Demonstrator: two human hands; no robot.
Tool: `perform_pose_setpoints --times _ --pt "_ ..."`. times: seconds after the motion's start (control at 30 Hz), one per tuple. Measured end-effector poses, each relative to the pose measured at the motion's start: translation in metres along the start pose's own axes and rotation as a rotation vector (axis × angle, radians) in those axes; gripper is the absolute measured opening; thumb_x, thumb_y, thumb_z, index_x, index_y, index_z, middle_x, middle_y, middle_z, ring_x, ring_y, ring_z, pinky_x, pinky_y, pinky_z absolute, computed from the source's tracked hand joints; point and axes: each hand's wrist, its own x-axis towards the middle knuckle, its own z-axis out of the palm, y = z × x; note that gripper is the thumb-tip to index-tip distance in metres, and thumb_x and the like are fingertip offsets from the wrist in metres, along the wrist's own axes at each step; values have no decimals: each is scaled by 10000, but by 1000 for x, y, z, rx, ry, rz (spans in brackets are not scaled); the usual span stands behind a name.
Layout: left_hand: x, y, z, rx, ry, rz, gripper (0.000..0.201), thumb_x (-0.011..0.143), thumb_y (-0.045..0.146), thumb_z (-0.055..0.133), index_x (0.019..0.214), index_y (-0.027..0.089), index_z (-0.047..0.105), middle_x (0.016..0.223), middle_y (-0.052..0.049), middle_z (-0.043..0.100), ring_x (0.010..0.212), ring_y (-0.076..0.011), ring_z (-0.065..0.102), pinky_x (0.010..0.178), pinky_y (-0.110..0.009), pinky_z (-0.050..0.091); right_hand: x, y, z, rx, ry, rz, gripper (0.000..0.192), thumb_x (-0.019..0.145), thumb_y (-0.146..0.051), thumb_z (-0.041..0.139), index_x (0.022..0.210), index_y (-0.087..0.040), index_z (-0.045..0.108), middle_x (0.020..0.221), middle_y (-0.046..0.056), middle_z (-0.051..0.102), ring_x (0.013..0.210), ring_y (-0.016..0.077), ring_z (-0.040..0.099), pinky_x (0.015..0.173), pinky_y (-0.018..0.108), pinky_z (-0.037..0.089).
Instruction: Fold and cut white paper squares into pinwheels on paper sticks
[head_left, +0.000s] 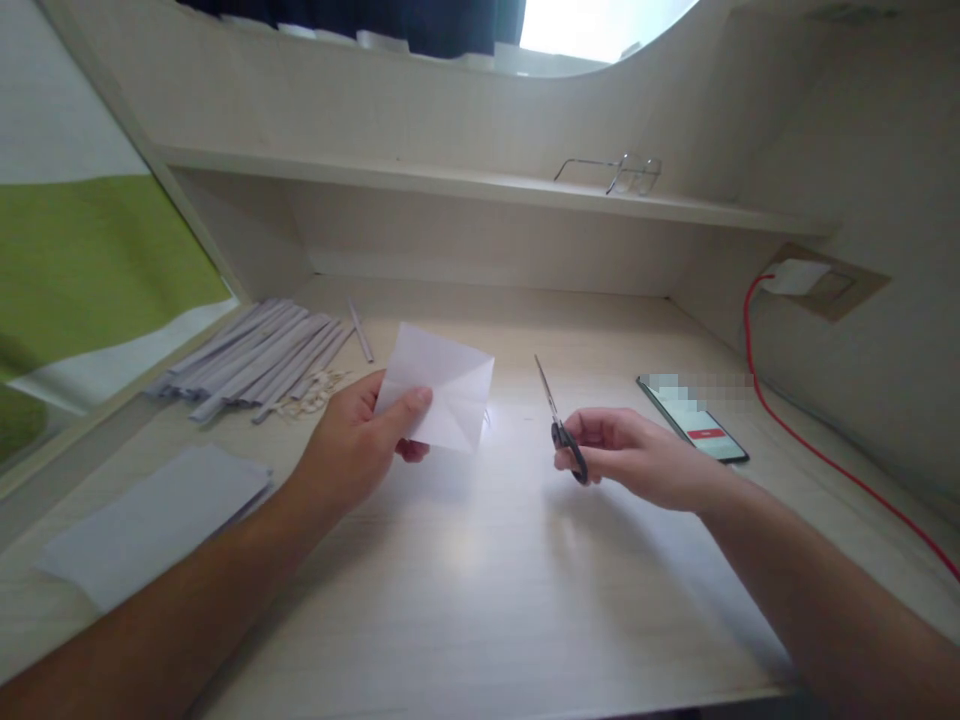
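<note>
Desk: hands with paper, scissors.

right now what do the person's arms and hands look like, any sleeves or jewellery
Both forearms are bare right up to the frame's lower edge: no sleeves, gloves or watch show. The left hand and right hand carry no visible rings or bracelets. Fingernails look short and unpainted. No markings or tattoos can be seen.

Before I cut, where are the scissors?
In the head view, right of centre: the scissors are in the right hand, blades up, beside the phone.
</note>
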Motion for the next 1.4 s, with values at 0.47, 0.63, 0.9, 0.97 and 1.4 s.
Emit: perform_pose_setpoints --times 0.47,0.63,0.9,0.97,1.4 --pt "-7 2 -3 -170 -22 -22 174 858 348 638 770 206 589 610 13 610 521 -144 541 485 -273 458 8 6 60 460 -22 150 291 638 -361 898 743 -187 690 587 -34 558 500 99 425 485 244 287" --pt "-10 3 -5 -51 -50 2 372 913 394 589 593 208 550 479 15 556 453 -133 490 489 -282 405 3 3 65 471 -67 152 399 634 -457 916 742 -196 634 600 -31 550 518 103 433 492 232 319" --pt "-7 4 -10 39 134 1 433 856 424 668 505 209 532 427 23 504 410 -114 427 427 -269 302 -6 -7 64 434 -165 121 432 662 -538 893 795 -182 688 719 13 587 653 145 487 591 256 398" --pt "-7 2 -11 12 120 -6 453 861 451 669 510 206 521 434 25 491 411 -111 416 419 -263 297 -8 -7 66 434 -181 151 435 649 -522 908 795 -177 686 729 16 597 671 150 503 606 258 405" --pt "-9 -2 -7 -53 4 -59 409 914 379 630 573 181 520 473 34 486 436 -84 412 432 -219 312 -11 -12 70 443 -194 243 462 601 -446 958 771 -149 647 664 -28 544 618 102 430 543 220 286"
